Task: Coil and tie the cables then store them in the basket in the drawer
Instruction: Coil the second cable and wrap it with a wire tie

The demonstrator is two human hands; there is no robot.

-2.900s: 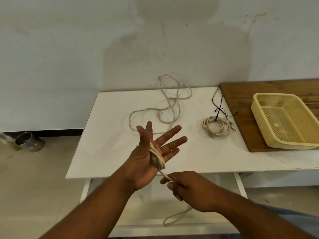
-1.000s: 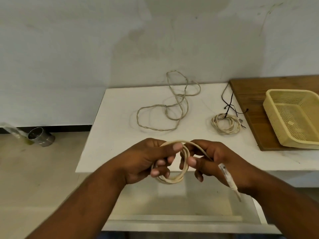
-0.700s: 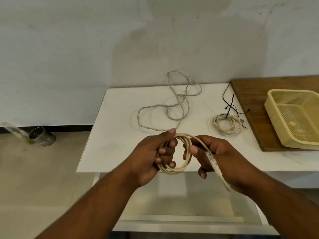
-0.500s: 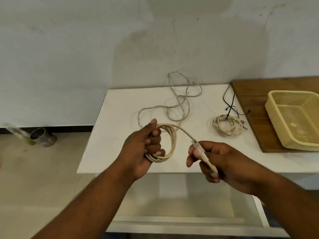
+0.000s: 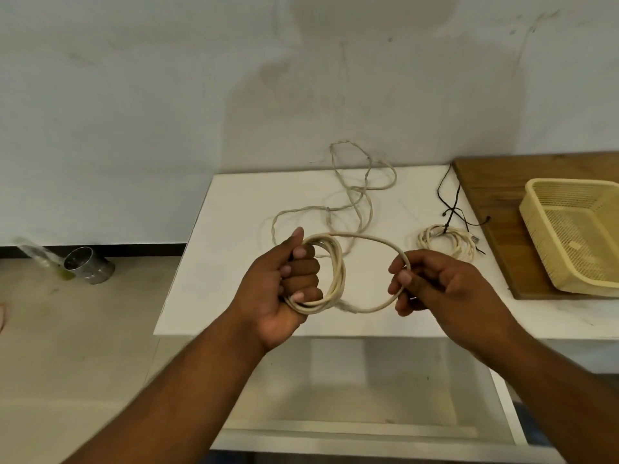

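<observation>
The white worktop (image 5: 217, 249) carried one loose cable (image 5: 360, 199) at the far middle and a tied cable (image 5: 445, 241) nearer the basket (image 5: 569, 181) on the right. The drawer (image 5: 351, 426) stood open below, nearest us. Our left hand (image 5: 291, 283) stayed clamped round the coil (image 5: 336, 266), above the worktop's near edge. Our right hand (image 5: 432, 283), which had just drawn the tail (image 5: 368, 236) out straight, now pinched it bent into a wide loop, its plug end (image 5: 346, 307) blurred by the coil's lower edge. We judged the tying had begun.
</observation>
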